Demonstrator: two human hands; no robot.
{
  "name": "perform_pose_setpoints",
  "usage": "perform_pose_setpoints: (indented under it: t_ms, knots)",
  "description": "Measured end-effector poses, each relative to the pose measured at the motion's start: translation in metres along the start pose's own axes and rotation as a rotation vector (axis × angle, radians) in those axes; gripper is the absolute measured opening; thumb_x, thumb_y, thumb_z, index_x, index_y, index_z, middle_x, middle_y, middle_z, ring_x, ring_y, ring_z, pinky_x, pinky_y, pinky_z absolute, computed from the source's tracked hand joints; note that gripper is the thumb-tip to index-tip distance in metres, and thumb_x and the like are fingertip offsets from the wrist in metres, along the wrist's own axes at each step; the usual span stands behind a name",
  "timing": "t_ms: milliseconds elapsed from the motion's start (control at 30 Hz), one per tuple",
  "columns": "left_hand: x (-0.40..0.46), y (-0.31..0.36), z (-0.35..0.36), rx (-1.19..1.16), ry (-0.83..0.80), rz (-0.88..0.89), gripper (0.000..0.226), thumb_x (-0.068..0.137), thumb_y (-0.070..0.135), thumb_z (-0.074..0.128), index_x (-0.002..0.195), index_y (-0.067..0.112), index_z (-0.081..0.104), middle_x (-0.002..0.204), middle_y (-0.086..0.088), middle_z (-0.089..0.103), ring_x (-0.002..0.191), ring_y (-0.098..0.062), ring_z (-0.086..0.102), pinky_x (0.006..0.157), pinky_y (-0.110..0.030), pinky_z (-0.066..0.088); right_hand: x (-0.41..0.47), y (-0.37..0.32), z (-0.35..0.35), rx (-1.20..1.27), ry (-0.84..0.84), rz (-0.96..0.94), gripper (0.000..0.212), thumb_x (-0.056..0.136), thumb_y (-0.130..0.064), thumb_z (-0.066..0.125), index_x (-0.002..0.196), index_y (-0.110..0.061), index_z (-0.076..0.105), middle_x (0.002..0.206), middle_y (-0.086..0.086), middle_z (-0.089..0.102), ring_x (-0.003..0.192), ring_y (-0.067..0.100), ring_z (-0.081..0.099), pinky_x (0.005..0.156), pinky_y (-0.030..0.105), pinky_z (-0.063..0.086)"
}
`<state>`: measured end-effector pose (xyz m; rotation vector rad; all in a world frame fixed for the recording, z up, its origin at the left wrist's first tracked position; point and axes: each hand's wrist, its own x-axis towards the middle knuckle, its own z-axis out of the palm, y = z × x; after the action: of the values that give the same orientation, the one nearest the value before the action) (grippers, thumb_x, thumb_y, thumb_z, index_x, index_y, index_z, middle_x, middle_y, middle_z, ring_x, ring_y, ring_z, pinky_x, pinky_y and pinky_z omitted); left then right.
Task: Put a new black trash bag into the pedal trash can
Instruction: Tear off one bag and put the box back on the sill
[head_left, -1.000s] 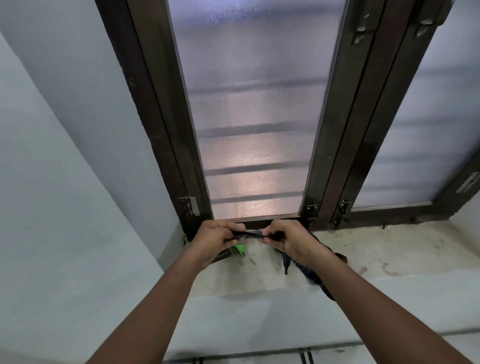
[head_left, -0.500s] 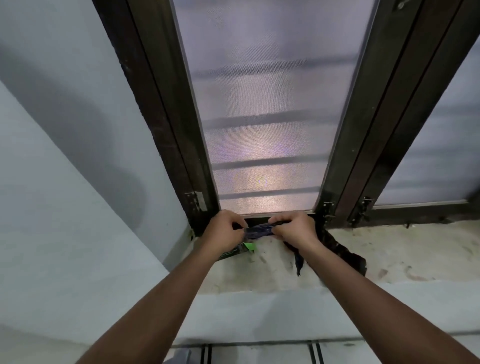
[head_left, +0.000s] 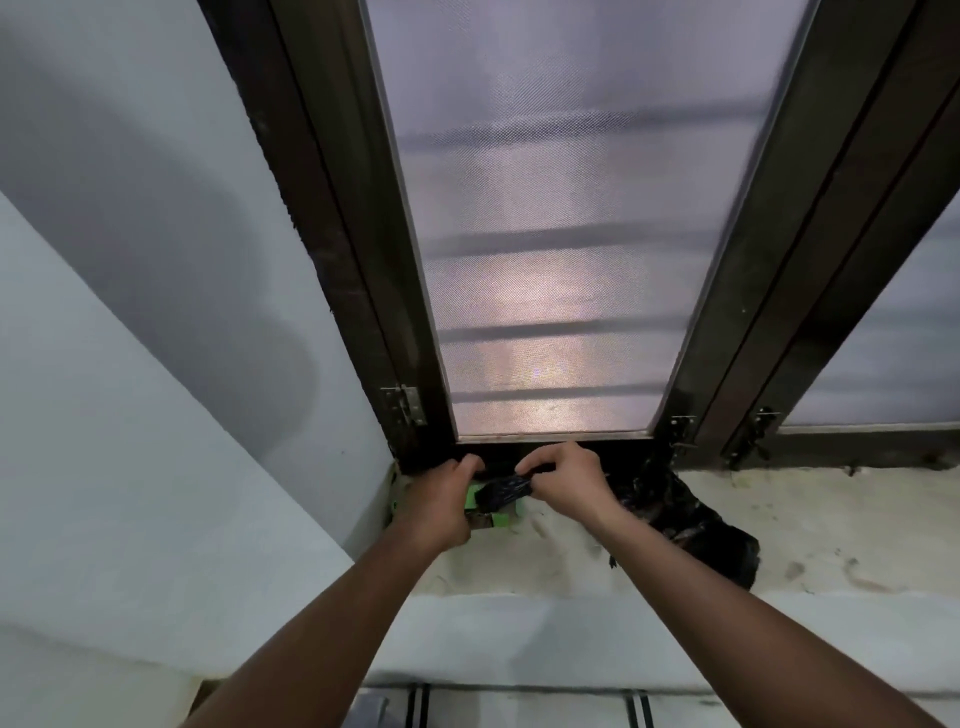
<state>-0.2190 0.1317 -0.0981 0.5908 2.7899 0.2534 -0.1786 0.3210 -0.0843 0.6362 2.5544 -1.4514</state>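
A black trash bag (head_left: 691, 525) lies partly spread on the stone window sill (head_left: 831, 525), its bunched end (head_left: 506, 491) stretched between both hands. My left hand (head_left: 441, 506) grips that bunched end from the left, above a green roll package (head_left: 491, 517). My right hand (head_left: 566, 480) pinches the same strand from the right, with the loose part of the bag trailing behind its wrist. The pedal trash can is not in view.
A frosted glass window (head_left: 550, 249) in a dark brown frame (head_left: 332, 249) rises behind the sill. A white wall (head_left: 130, 364) closes the left side. Tiled wall with dark grout lines (head_left: 421, 706) runs below the sill's front edge.
The view has moved closer to the sill. The hands have come closer together on the bunched strand, and more of the bag now lies spread on the sill to the right.
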Motion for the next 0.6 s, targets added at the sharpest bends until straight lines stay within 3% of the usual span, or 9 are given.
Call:
perform_pose_setpoints:
  t_ms: [167, 400, 467, 533, 600]
  knots:
    - [-0.003, -0.014, 0.004, -0.074, 0.071, 0.006, 0.058, 0.080, 0.018, 0.076, 0.128, 0.033, 0.049, 0.126, 0.003, 0.065, 0.110, -0.023, 0.065, 0.088, -0.040, 0.056, 0.002, 0.004, -0.004, 0.046, 0.110, -0.001, 0.036, 0.075, -0.001, 0.054, 0.069, -0.028, 0.077, 0.069, 0.001, 0.073, 0.049, 0.014, 0.058, 0.043, 0.018, 0.045]
    - [-0.005, -0.015, 0.000, -0.508, 0.168, 0.064, 0.058, 0.062, 0.023, 0.077, 0.116, 0.032, 0.057, 0.108, 0.012, 0.064, 0.103, -0.013, 0.064, 0.088, -0.034, 0.055, 0.002, -0.007, -0.012, -0.062, 0.071, -0.119, 0.037, 0.074, 0.000, 0.053, 0.076, -0.027, 0.078, 0.086, -0.006, 0.071, 0.056, 0.008, 0.058, 0.043, 0.013, 0.041]
    - [-0.006, -0.013, -0.001, -0.605, 0.170, 0.060, 0.061, 0.057, 0.028, 0.075, 0.113, 0.038, 0.056, 0.106, 0.017, 0.062, 0.102, -0.008, 0.065, 0.086, -0.028, 0.055, 0.000, -0.018, -0.012, -0.055, 0.076, -0.192, 0.038, 0.076, 0.002, 0.054, 0.082, -0.025, 0.080, 0.093, -0.002, 0.070, 0.066, 0.010, 0.061, 0.051, 0.015, 0.045]
    - [-0.007, -0.012, -0.001, -0.680, 0.177, 0.055, 0.062, 0.057, 0.020, 0.077, 0.110, 0.043, 0.055, 0.106, 0.019, 0.062, 0.103, -0.007, 0.065, 0.083, -0.024, 0.054, -0.003, -0.025, -0.010, -0.100, 0.114, -0.281, 0.033, 0.078, 0.000, 0.058, 0.091, -0.022, 0.078, 0.100, 0.001, 0.066, 0.083, 0.015, 0.060, 0.067, 0.020, 0.044]
    - [-0.008, -0.011, 0.000, -0.773, 0.202, 0.025, 0.064, 0.058, 0.011, 0.079, 0.106, 0.047, 0.055, 0.107, 0.019, 0.062, 0.102, -0.008, 0.065, 0.082, -0.023, 0.054, -0.008, -0.026, -0.006, -0.112, 0.149, -0.322, 0.028, 0.080, -0.004, 0.061, 0.099, -0.023, 0.069, 0.098, 0.001, 0.061, 0.087, 0.017, 0.056, 0.068, 0.022, 0.040]
